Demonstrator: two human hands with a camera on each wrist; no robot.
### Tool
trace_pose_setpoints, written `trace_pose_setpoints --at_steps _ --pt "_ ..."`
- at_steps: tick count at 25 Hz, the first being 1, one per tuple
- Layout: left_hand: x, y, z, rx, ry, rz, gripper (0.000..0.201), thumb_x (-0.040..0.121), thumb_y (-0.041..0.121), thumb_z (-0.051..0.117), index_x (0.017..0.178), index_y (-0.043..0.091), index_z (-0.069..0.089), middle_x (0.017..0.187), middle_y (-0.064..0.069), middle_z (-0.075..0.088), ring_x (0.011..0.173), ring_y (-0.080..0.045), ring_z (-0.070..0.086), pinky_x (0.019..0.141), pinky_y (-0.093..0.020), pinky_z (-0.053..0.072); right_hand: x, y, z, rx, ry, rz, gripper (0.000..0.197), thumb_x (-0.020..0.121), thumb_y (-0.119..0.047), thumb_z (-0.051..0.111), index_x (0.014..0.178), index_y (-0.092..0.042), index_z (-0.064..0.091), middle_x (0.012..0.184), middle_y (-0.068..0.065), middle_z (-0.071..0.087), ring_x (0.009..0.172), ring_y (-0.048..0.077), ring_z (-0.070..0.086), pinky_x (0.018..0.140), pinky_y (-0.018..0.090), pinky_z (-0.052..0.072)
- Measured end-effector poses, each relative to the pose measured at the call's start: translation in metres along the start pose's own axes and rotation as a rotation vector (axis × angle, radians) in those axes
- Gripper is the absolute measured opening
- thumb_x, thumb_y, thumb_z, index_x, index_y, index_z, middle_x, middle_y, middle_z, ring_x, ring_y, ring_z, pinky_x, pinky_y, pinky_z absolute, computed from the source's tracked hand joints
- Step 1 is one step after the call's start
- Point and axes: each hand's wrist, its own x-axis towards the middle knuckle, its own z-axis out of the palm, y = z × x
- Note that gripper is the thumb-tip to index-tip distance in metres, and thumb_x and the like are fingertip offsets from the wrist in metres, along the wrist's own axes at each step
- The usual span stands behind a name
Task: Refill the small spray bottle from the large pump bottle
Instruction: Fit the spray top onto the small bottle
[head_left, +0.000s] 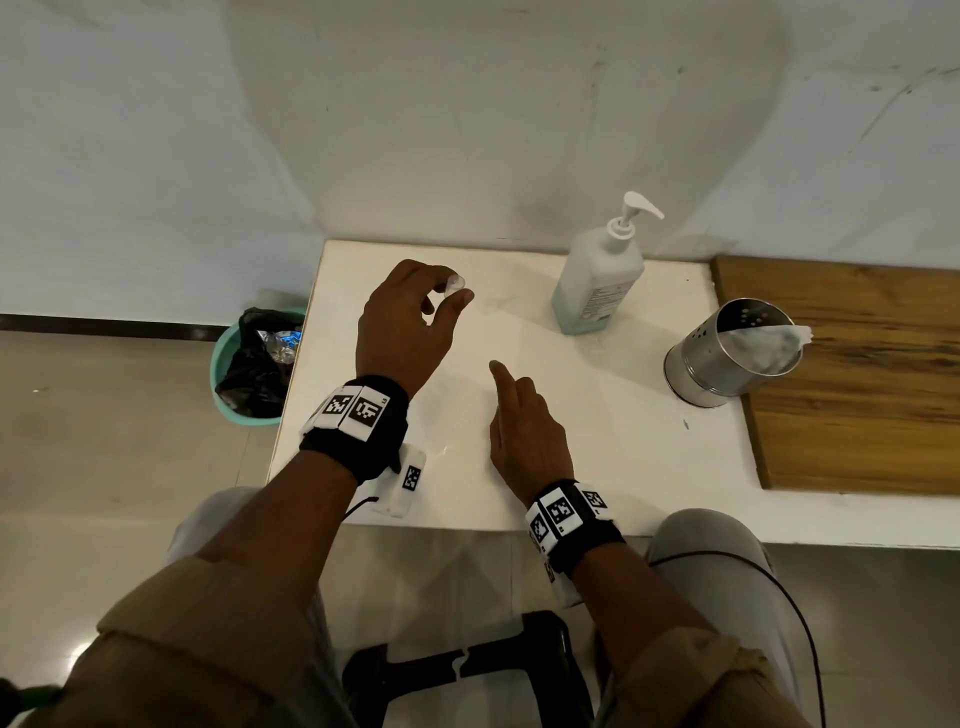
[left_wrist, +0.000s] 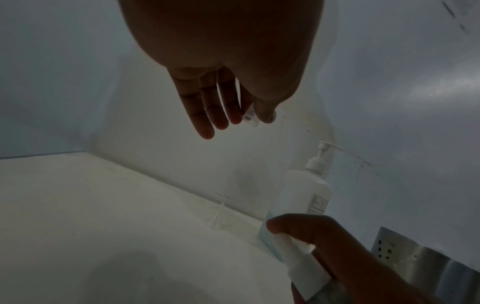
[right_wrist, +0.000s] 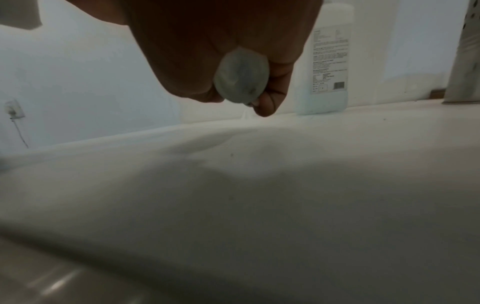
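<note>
Plastic, light and slick: our right hand (left_wrist: 335, 246) gripped the small spray bottle (left_wrist: 301, 269) round its body, forefinger extended. Our left hand (head_left: 405, 327), farther off, pinched its clear cap (head_left: 456, 283). We judged the large pump bottle (head_left: 597, 280), far right, heavier, best held at its waist.

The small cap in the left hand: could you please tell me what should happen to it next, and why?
Probably set the cap down on the white table. The left hand pinches it, the right hand grips the spray bottle, and the pump bottle needs a free hand.
</note>
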Motion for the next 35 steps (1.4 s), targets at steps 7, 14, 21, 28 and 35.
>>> trace_pose_setpoints --at_steps 7,14,21,28,35 --pt "0.0018 0.0011 0.0001 0.016 -0.007 -0.004 0.019 0.088 0.044 0.061 0.095 0.027 0.066 0.098 0.015 0.062 0.072 -0.011 0.060 0.067 -0.040 0.054 0.0029 0.0017 0.0031 -0.089 0.141 -0.014 0.081 0.075 0.004 0.064 0.145 -0.016 0.030 0.095 0.008 0.055 0.066 0.024 0.050 0.042 0.033 0.038" --pt "0.0000 0.0006 -0.0006 0.027 0.002 0.013 0.019 0.088 0.043 0.061 0.094 0.026 0.066 0.098 0.013 0.063 0.069 -0.011 0.060 0.066 -0.039 0.054 0.0016 0.0009 0.0036 -0.037 0.158 0.004 0.080 0.072 0.008 0.063 0.142 -0.014 0.031 0.094 0.009 0.056 0.067 0.025 0.053 0.043 0.034 0.043" --pt "0.0016 0.0051 -0.0050 0.027 0.010 0.004 0.019 0.088 0.044 0.061 0.095 0.027 0.066 0.098 0.013 0.064 0.070 -0.011 0.060 0.067 -0.039 0.054 -0.0001 0.0004 0.0008 -0.059 0.153 -0.049 0.071 0.079 -0.002 0.063 0.144 -0.015 0.037 0.095 0.007 0.056 0.067 0.021 0.051 0.044 0.028 0.032" --pt "0.0005 0.0054 -0.0043 0.029 0.006 0.007 0.018 0.088 0.043 0.062 0.094 0.027 0.066 0.097 0.012 0.064 0.069 -0.011 0.059 0.067 -0.039 0.054 -0.0018 -0.0024 0.0025 0.014 0.081 -0.050 0.062 0.088 -0.007 0.056 0.146 -0.015 0.034 0.102 0.008 0.054 0.074 0.023 0.054 0.048 0.031 0.040" --pt "0.0002 0.0044 -0.0068 0.057 0.002 0.005 0.019 0.089 0.042 0.061 0.094 0.025 0.067 0.096 0.012 0.065 0.068 -0.011 0.058 0.066 -0.036 0.052 -0.0035 -0.0039 0.0025 0.068 0.063 -0.067 0.057 0.091 -0.012 0.053 0.145 -0.019 0.033 0.103 0.005 0.054 0.076 0.023 0.056 0.049 0.034 0.046"
